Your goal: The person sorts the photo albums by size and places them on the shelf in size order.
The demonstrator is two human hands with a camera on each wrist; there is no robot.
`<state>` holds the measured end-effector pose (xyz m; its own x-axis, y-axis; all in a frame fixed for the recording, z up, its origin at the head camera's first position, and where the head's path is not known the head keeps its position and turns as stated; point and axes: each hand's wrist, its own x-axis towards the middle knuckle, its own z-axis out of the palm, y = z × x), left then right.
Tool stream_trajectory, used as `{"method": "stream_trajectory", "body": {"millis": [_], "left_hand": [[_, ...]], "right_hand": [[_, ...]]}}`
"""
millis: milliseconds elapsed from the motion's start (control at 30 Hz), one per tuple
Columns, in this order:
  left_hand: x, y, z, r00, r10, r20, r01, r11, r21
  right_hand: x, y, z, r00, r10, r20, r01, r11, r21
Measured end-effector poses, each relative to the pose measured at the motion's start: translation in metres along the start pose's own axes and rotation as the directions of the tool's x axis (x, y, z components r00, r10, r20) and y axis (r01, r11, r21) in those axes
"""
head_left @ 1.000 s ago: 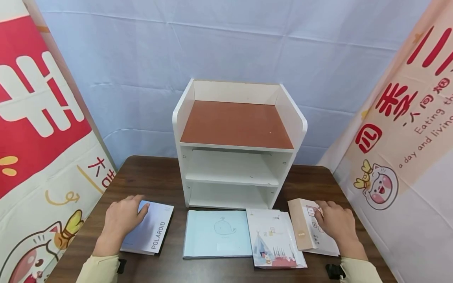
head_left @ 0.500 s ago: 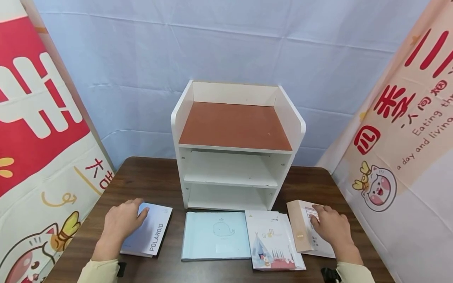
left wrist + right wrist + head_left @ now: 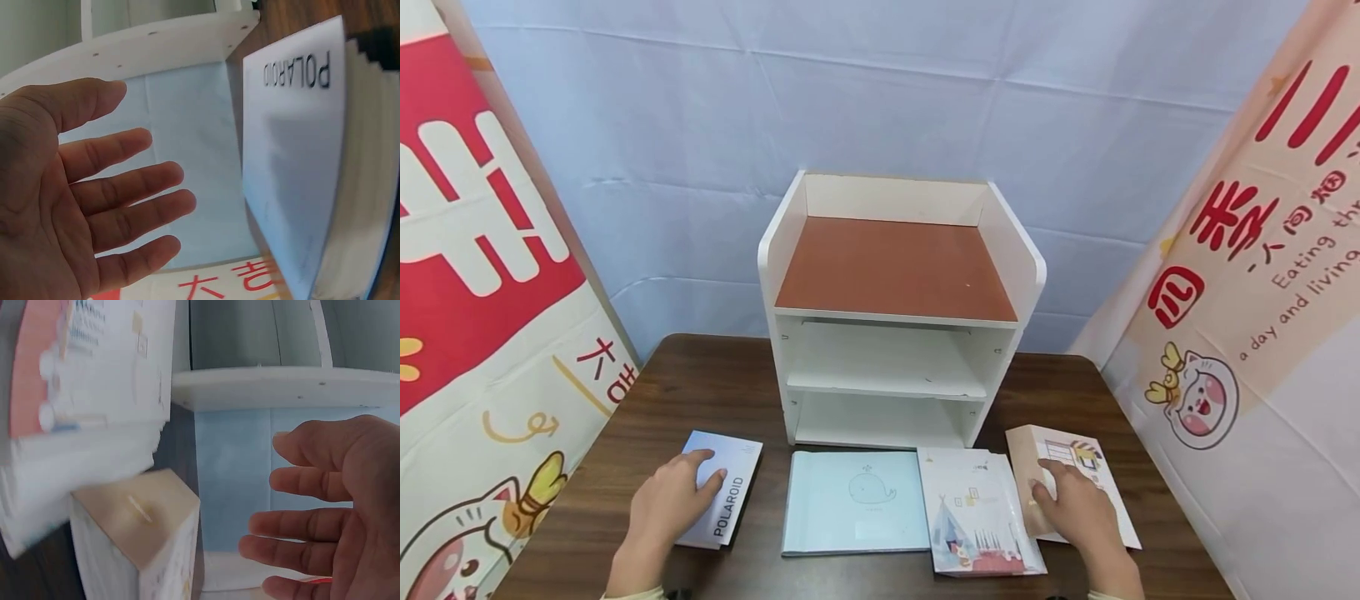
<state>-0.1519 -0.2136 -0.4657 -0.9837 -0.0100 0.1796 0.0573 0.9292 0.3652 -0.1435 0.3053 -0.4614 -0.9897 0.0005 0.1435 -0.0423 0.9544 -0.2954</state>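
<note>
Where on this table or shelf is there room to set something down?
Bare: the table left and right of the white shelf; the narrow strip between the POLAROID book and whale book; the shelf's brown top and both compartments below. Crowded: before the shelf, where the whale book, tent-picture book and beige-spined book lie close together.

I'm basically in a makeshift booth: wooden table (image 3: 715,383) in front of me, creased blue sheet (image 3: 880,100) across the back, cartoon-print cloths (image 3: 1285,392) closing in both sides.
</note>
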Motion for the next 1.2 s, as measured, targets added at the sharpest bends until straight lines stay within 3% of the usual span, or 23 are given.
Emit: {"method": "stream_trajectory", "body": {"millis": [200,400,600,1200], "left_hand": [[-0.007,0.002,0.004,1.000,-0.028,0.014,0.028,1.000,-0.011],[-0.015,0.009,0.007,0.999,-0.024,0.036,0.024,1.000,0.006],[-0.020,0.017,0.019,1.000,-0.013,0.019,0.013,1.000,-0.004],[-0.028,0.035,0.048,0.996,-0.057,0.068,0.067,0.985,-0.158]], "right_hand": [[-0.005,-0.012,0.009,0.998,0.054,0.045,-0.056,0.997,0.051],[-0.009,-0.020,0.018,0.997,0.049,0.064,-0.054,0.996,0.074],[-0.013,-0.033,0.026,0.996,0.040,0.075,-0.046,0.996,0.081],[-0.027,-0.076,0.051,0.996,0.023,0.091,-0.040,0.982,0.186]]}}
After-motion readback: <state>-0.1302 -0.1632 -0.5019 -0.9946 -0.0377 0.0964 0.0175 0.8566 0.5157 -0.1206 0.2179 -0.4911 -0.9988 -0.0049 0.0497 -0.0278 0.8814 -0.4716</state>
